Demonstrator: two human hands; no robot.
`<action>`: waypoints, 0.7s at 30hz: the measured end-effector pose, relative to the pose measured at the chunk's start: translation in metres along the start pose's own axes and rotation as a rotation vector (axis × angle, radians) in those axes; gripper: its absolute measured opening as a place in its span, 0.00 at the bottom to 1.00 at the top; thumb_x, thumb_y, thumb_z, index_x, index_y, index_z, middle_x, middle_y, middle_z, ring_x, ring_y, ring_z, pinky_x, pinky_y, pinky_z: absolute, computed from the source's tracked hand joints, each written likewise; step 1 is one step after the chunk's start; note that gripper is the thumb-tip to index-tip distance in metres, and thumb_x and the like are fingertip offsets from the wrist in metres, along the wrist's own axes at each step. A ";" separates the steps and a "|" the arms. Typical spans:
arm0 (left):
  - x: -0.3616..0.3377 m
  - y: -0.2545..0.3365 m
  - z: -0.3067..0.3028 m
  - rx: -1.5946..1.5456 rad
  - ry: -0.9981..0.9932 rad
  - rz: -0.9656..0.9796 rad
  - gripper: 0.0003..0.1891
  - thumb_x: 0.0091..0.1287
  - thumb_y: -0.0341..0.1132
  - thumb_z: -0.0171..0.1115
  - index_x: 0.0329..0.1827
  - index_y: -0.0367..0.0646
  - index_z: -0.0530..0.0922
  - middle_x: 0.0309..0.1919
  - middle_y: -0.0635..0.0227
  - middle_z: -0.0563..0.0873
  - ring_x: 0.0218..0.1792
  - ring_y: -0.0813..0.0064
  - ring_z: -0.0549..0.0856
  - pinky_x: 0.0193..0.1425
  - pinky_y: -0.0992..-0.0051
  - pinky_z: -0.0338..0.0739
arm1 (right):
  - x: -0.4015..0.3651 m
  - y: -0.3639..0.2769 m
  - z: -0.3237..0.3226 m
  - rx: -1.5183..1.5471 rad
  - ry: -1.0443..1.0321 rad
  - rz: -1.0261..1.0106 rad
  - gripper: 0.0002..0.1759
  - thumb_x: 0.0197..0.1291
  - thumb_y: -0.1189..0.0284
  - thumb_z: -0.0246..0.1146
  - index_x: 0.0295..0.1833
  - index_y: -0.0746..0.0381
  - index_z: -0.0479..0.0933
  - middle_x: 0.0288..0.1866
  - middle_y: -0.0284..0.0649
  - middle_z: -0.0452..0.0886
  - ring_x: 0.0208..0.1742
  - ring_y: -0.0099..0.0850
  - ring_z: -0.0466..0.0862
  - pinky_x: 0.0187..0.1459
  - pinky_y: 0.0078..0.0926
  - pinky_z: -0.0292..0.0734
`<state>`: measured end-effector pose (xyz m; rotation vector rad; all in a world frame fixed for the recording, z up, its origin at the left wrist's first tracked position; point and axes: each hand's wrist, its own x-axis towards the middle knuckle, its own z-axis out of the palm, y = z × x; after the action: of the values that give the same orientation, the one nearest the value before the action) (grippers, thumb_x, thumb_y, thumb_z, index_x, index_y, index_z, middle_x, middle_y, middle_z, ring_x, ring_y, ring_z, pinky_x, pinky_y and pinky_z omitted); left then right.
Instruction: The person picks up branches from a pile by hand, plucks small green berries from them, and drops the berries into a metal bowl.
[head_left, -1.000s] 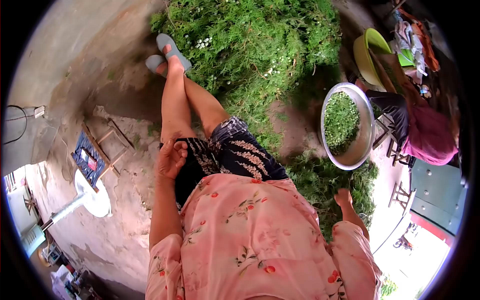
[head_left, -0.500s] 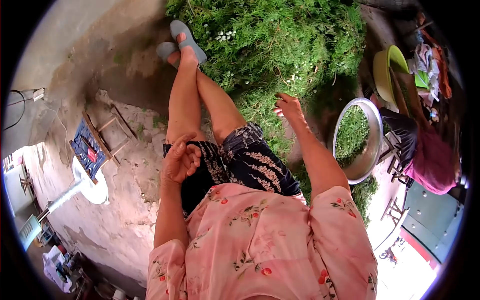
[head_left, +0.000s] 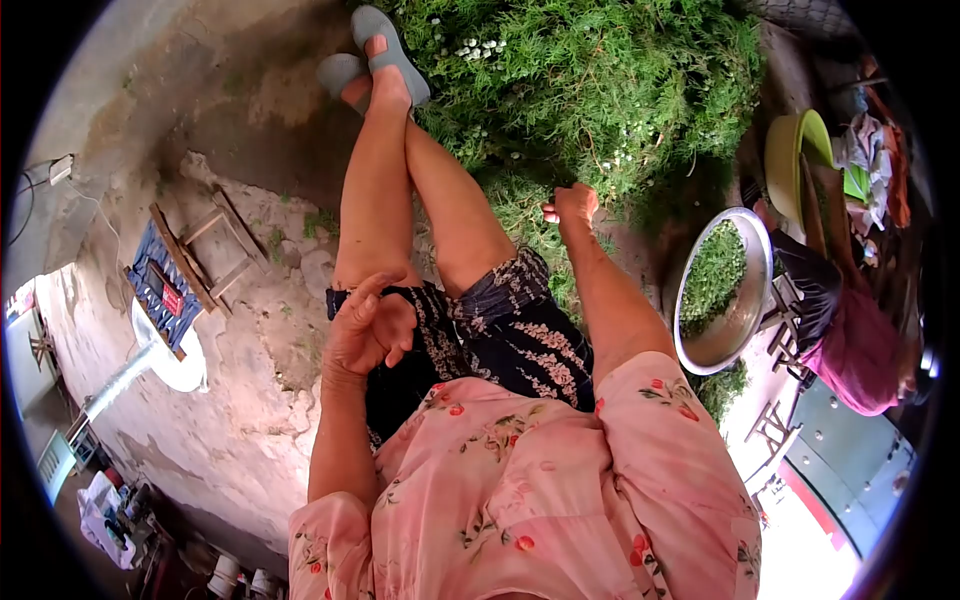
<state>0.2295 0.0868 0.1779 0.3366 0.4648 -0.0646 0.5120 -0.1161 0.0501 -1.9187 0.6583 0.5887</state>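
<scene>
Head view: the person sits with both legs stretched out over the concrete ground (head_left: pixel 250 420), ankles crossed, the grey shoes (head_left: pixel 385 45) at the near edge of a big pile of green plants (head_left: pixel 600 90) (small white flowers dot it here and there). The pile covers the far right part of the ground.

The right hand (head_left: pixel 573 205) reaches forward to the pile's near edge and touches the greens. Its fingers are drawn together and point down. I cannot tell whether a stem is pinched between them.

The left hand (head_left: pixel 365 330) rests on the left thigh at the hem of the dark patterned shorts (head_left: pixel 520 330). Its fingers are loosely curled, the thumb stands apart, and nothing shows in it.

A metal basin (head_left: pixel 700 345) part-filled with picked greens stands on the ground just right of the right forearm. Beyond it, at the ground's right edge, a second person in a pink top (head_left: pixel 860 350) sits by a yellow-green tub (head_left: pixel 785 150).

Near the ground's left edge lies a small wooden stool (head_left: pixel 215 245), with a white fan base (head_left: pixel 180 365) just beside it.
</scene>
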 end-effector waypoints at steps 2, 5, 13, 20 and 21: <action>0.002 0.000 -0.001 -0.028 -0.034 0.003 0.27 0.65 0.41 0.56 0.63 0.38 0.61 0.34 0.46 0.78 0.27 0.59 0.84 0.14 0.75 0.74 | -0.012 -0.014 -0.010 -0.016 -0.054 0.035 0.07 0.56 0.77 0.58 0.34 0.73 0.73 0.25 0.48 0.78 0.20 0.35 0.82 0.13 0.26 0.77; 0.002 0.002 -0.001 -0.027 -0.032 0.009 0.27 0.66 0.40 0.55 0.64 0.38 0.61 0.34 0.46 0.78 0.27 0.58 0.84 0.14 0.74 0.74 | -0.011 -0.005 -0.040 -0.052 -0.229 -0.113 0.06 0.57 0.78 0.56 0.35 0.71 0.75 0.24 0.46 0.78 0.19 0.32 0.81 0.16 0.25 0.77; 0.002 0.001 0.000 -0.026 -0.023 0.007 0.27 0.66 0.40 0.55 0.64 0.38 0.60 0.34 0.46 0.78 0.27 0.59 0.84 0.15 0.74 0.75 | -0.037 0.091 -0.148 -1.441 -0.537 -0.196 0.11 0.55 0.68 0.57 0.29 0.64 0.79 0.18 0.38 0.78 0.16 0.30 0.78 0.17 0.26 0.71; 0.004 0.002 0.000 -0.024 -0.050 -0.010 0.28 0.65 0.41 0.56 0.64 0.38 0.60 0.34 0.46 0.78 0.27 0.58 0.84 0.15 0.74 0.74 | 0.029 0.197 -0.209 -0.923 -0.270 -0.508 0.15 0.56 0.74 0.57 0.50 0.63 0.72 0.23 0.45 0.78 0.17 0.31 0.79 0.16 0.27 0.72; 0.004 0.003 0.002 -0.010 -0.036 -0.011 0.28 0.64 0.41 0.57 0.64 0.38 0.60 0.34 0.46 0.78 0.27 0.59 0.84 0.15 0.74 0.74 | 0.010 0.119 -0.174 -0.848 -0.199 -0.501 0.12 0.57 0.73 0.57 0.46 0.64 0.75 0.22 0.43 0.78 0.17 0.28 0.79 0.17 0.24 0.72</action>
<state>0.2343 0.0889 0.1781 0.3228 0.4311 -0.0789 0.4602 -0.3199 0.0359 -2.6223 -0.2737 0.7854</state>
